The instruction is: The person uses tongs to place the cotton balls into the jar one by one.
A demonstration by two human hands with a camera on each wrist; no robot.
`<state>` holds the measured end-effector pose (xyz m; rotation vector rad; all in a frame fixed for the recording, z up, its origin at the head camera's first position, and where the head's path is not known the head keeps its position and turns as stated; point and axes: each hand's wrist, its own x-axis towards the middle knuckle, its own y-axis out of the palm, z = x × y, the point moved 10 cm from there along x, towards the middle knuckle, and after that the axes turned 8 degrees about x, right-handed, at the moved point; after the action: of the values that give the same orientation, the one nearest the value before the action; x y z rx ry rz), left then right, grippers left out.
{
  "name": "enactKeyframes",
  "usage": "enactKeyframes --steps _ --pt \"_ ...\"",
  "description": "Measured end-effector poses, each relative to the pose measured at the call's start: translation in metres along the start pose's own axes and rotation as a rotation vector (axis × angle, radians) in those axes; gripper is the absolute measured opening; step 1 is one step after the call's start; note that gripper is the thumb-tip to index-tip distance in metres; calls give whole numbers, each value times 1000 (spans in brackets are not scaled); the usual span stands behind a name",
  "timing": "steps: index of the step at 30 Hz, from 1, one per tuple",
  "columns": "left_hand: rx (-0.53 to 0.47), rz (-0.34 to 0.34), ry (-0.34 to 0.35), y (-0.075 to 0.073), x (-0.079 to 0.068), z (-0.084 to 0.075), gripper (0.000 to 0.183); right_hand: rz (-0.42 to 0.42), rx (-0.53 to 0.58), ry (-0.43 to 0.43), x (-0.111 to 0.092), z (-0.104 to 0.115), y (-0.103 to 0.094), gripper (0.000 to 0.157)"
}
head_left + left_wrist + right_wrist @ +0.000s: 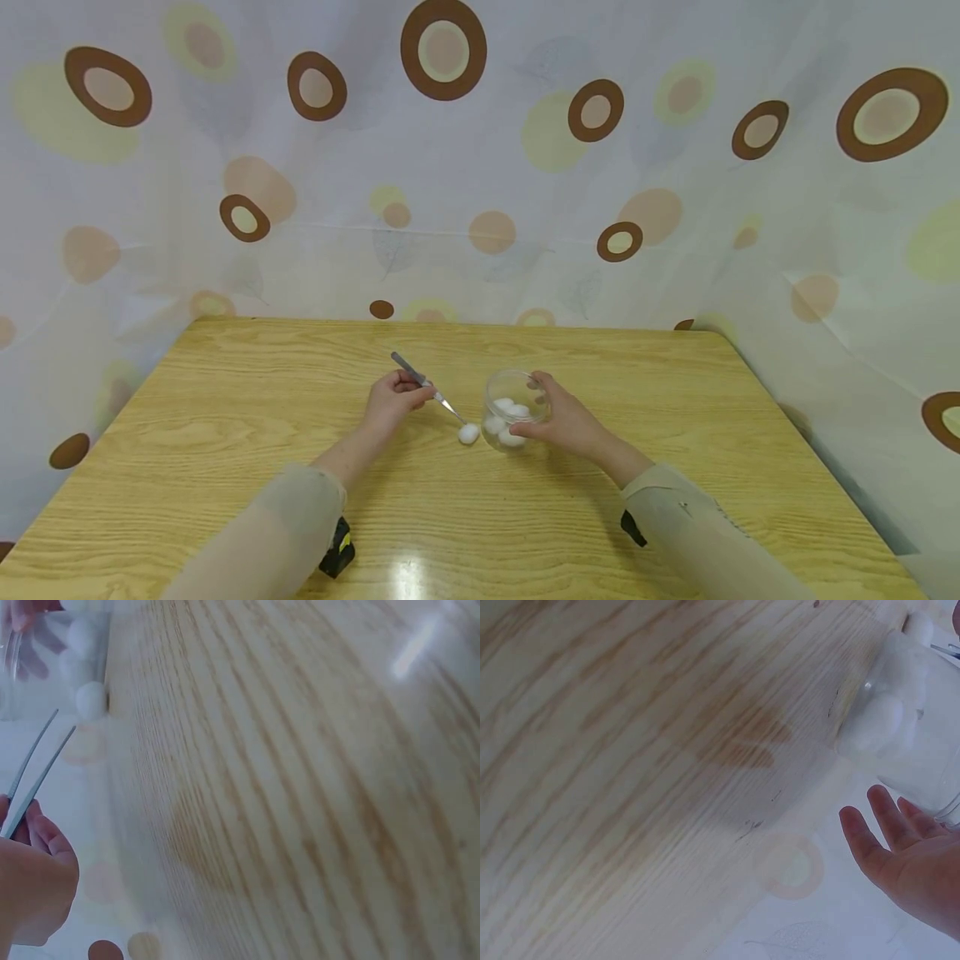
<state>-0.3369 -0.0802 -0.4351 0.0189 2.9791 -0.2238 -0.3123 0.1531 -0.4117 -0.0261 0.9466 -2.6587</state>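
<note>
My left hand (392, 402) pinches a pair of metal tweezers (409, 369) that slant down to the right. At their lower end a white cotton ball (468, 433) lies on the table beside the jar. The left wrist view shows the two tweezer tips (67, 735) standing apart. Just right of that ball is a clear glass jar (491, 388) with several white cotton balls (513, 435) inside. My right hand (566, 421) holds the jar from its right side, thumb in front and fingers behind. In the right wrist view some fingers (862, 838) spread away from the glass.
Under both hands is a wood-grain table (480, 508). A patterned sheet (330, 167) with brown and yellow ovals hangs behind it and along both sides. Black devices (337, 546) sit at both wrists below the sleeves.
</note>
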Motion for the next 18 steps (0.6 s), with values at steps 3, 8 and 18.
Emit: enactKeyframes --steps 3,8,18 --pt "24 5 12 3 -1 0 24 -1 -6 -2 0 1 0 93" --pt "48 4 32 6 -2 0 23 -6 0 3 0 1 -1 94" --pt "127 -2 68 10 -3 -1 17 -4 16 3 0 0 -1 94"
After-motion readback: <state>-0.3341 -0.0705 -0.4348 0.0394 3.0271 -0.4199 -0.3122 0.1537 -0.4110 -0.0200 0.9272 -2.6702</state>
